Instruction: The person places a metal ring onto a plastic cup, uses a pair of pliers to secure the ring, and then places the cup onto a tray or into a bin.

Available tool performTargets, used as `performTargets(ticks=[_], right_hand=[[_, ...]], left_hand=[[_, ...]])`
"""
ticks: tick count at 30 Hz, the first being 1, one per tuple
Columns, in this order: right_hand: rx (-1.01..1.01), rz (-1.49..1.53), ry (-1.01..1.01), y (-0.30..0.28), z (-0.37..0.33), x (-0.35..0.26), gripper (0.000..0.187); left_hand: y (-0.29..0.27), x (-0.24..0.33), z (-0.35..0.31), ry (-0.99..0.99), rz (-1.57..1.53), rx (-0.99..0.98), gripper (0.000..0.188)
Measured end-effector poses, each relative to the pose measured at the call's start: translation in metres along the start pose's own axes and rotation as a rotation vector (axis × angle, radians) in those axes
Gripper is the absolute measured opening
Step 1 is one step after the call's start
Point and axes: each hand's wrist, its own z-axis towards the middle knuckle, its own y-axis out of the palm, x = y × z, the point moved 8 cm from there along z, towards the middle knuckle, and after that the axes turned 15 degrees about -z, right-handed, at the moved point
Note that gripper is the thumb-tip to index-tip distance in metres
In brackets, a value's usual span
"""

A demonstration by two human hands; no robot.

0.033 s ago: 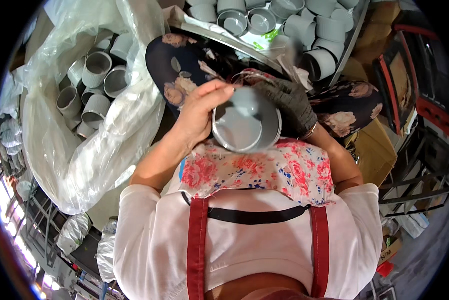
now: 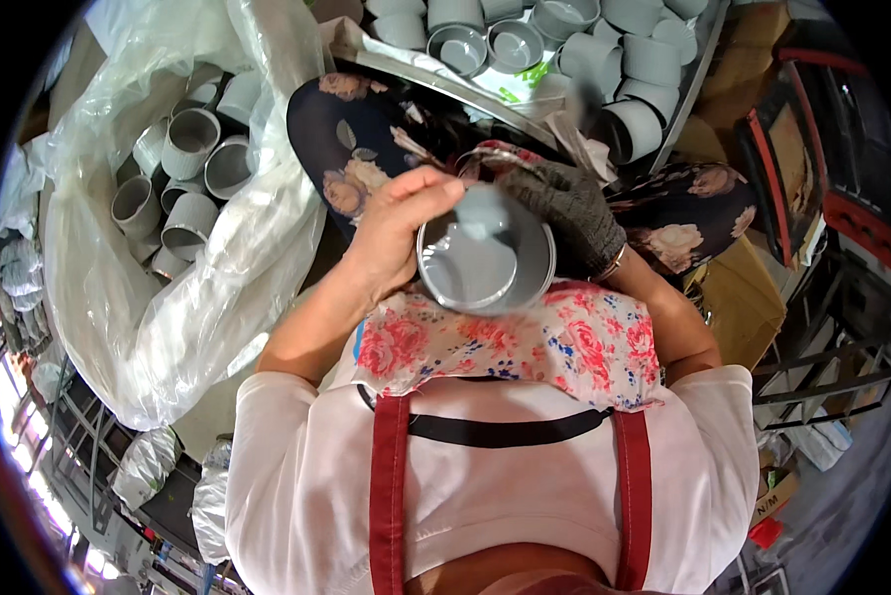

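Head view: you hold a grey round cup [image 2: 485,263] in front of your chest, just above the floral cloth [image 2: 525,342] on your lap, open mouth tilted up toward the camera so its axis runs roughly toward your face. Your left hand [image 2: 396,233] is bare, fingers curled closed around the cup's left rim and wall, thumb across the top edge. Your right hand [image 2: 564,213] wears a dark knit glove, fingers wrapped over the upper right rim, pressing something pale against the inside; it's blurred, so I can't tell what it is. Both hands touch the cup; neither is clearly nearer. The cup interior looks empty apart from that pale smear near the top. To your left, a big clear plastic bag [image 2: 197,297] lies open, holding a batch of the same grey cups [image 2: 187,144], mostly on their sides, mouths facing you. Ahead and to the right, a tray [image 2: 688,89] carries more grey cups [image 2: 624,59], some upright with mouths up, some tipped over, packed touching each other. Cardboard box [image 2: 738,293] sits just right of your right elbow, contents not visible.
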Motion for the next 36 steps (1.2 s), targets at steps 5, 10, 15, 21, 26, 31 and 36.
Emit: performTargets(ticks=[5,10,15,21,26,31,36], right_hand=[[-0.18,0.288,0.215,0.013,0.013,0.018,0.029],[0.018,-0.009,0.503,-0.023,0.01,0.11,0.023],[0.136,-0.746,0.912,-0.058,-0.023,0.294,0.03],[-0.089,-0.577,1.257,0.047,-0.044,0.378,0.031],[-0.177,-0.023,1.131,0.027,-0.009,0.279,0.038],[-0.392,0.157,0.629,-0.01,0.019,0.127,0.028],[-0.438,0.09,0.014,-0.004,0.017,0.04,0.023]], left_hand=[[0.013,0.012,-0.002,0.018,0.022,-0.051,0.01],[-0.007,0.1,-0.048,0.596,0.21,0.147,0.028],[-0.052,0.191,-0.196,1.598,0.446,0.983,0.029],[-0.041,0.174,-0.134,1.349,0.458,0.58,0.027],[-0.005,0.15,-0.062,0.968,0.56,0.206,0.027],[0.062,0.12,-0.007,0.922,0.831,-0.233,0.034],[0.073,0.065,0.029,0.699,1.075,-0.383,0.061]])
